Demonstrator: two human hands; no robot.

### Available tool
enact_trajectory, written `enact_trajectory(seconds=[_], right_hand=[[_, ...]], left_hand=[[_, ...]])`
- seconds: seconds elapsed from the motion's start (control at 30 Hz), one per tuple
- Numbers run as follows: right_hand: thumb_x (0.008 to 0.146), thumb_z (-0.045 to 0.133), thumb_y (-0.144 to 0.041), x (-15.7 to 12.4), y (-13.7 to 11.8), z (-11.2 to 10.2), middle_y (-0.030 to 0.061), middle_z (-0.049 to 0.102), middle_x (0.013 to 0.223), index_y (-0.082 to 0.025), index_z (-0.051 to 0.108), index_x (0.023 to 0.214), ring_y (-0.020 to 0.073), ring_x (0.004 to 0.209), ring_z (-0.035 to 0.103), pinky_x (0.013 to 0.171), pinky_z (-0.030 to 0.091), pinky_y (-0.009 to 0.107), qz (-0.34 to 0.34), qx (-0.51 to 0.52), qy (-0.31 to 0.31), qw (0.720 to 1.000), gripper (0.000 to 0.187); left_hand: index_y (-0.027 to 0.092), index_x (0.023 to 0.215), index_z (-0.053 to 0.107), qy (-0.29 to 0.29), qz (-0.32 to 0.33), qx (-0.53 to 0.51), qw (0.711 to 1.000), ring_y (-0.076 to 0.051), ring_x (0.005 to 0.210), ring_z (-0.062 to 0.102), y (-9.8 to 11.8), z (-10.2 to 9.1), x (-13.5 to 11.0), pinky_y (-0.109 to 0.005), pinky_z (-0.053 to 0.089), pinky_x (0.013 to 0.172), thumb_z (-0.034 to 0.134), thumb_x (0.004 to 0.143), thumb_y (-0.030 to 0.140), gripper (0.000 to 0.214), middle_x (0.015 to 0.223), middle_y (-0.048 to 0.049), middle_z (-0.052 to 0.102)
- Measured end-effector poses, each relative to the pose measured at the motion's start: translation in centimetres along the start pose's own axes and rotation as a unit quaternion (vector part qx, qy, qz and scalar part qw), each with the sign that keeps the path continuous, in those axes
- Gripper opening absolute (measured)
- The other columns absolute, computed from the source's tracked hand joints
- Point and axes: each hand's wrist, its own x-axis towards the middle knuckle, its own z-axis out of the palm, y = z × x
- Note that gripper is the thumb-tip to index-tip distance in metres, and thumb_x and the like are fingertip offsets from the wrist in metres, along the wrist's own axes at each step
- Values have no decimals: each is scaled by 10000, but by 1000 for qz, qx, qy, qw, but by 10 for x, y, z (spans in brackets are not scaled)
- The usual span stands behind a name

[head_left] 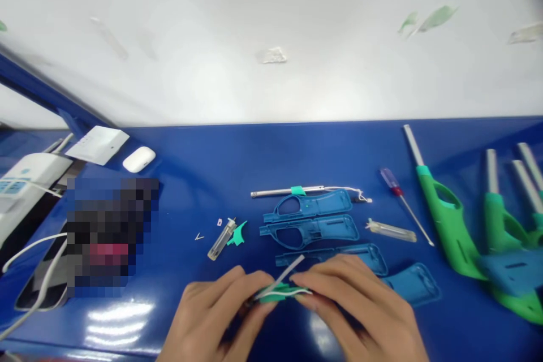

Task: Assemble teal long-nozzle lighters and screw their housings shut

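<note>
My left hand (218, 314) pinches the left end of a small green lighter part (275, 293) with a white wire and a pale flat strip (291, 271). My right hand (358, 305) grips its right end, where the wire runs between thumb and fingers. Fingertips hide both ends of the part. Just beyond the hands lie blue lighter casing halves (316, 231), hollow side up. A metal lighter tube (280, 190) with a green collar and thin wires rests behind them. To the left are a clear fuel tank (222, 240) and a green trigger (238, 234).
At right lie another clear fuel tank (392, 231), a screwdriver (405, 203) and several green lighters (449, 220). A white earbud case (139, 159), a white box (97, 144), a phone (40, 280) and cables occupy the left side. A white wall rises behind the blue table (203, 158).
</note>
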Motion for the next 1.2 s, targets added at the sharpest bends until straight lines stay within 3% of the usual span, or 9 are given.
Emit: enact_trajectory(seconds=[0.17, 0.3, 0.4, 0.5, 0.63, 0.73, 0.9, 1.2], right_hand=[[1074, 606, -291, 10, -5, 21, -8, 801, 914, -263, 781, 1043, 158, 768, 755, 742, 621, 285, 1, -36, -20, 999, 179], [1091, 556, -294, 14, -11, 42, 9, 804, 908, -248, 778, 1064, 187, 750, 761, 742, 626, 325, -3, -68, -37, 997, 228], [1089, 549, -275, 15, -14, 50, 18, 803, 912, -233, 771, 1082, 191, 753, 762, 745, 633, 330, -4, -79, -42, 996, 226], [1088, 560, -294, 16, -16, 48, 5, 797, 925, -250, 765, 1083, 174, 770, 765, 738, 637, 299, 10, -69, -43, 997, 210], [1079, 597, -350, 13, -15, 38, -21, 774, 927, -291, 753, 1078, 128, 777, 776, 702, 621, 202, 34, -35, -53, 997, 167], [1065, 624, -345, 7, -13, 32, -24, 764, 947, -306, 739, 1061, 116, 776, 778, 701, 615, 163, 54, -9, -80, 995, 122], [1050, 640, -302, 0, -10, 24, -33, 773, 917, -293, 712, 991, 114, 722, 779, 673, 612, 132, 84, 23, -79, 993, 94], [1034, 645, -223, -6, -7, 16, -44, 809, 907, -284, 704, 1027, 120, 724, 798, 703, 624, 133, 71, 32, -58, 995, 85]], left_hand=[[306, 1204, 711, -17, -55, 29, 998, -203, 826, 824, -22, -17, -1, -279, 669, 689, 549, 1098, 405, 217, 998, 14, 831], [280, 1471, 570, -53, -67, 22, 996, -137, 573, 746, -33, -25, -1, -218, 609, 528, 501, 1111, 402, 387, 905, 25, 800], [295, 1395, 609, -55, -105, 49, 992, -190, 744, 803, -35, -27, -11, -271, 657, 628, 499, 1098, 493, 373, 1021, -3, 814], [310, 1216, 681, -41, -101, 72, 991, -250, 941, 817, -33, -29, -18, -324, 673, 710, 465, 1109, 499, 306, 1077, -12, 818], [297, 1109, 674, -33, -45, 43, 998, -197, 823, 811, -27, -30, -10, -269, 624, 625, 426, 1133, 340, 252, 973, 7, 810], [297, 1101, 649, -19, -40, 33, 998, -193, 825, 811, -21, -27, -2, -279, 615, 636, 433, 1125, 294, 218, 933, 30, 809], [297, 1078, 648, -1, -44, 13, 999, -196, 836, 815, -8, -21, 5, -309, 617, 693, 485, 1069, 212, 183, 901, 58, 811], [253, 1026, 684, 27, -26, -3, 999, -193, 744, 806, 2, -16, 18, -305, 599, 657, 530, 978, 138, 198, 835, 26, 806]])
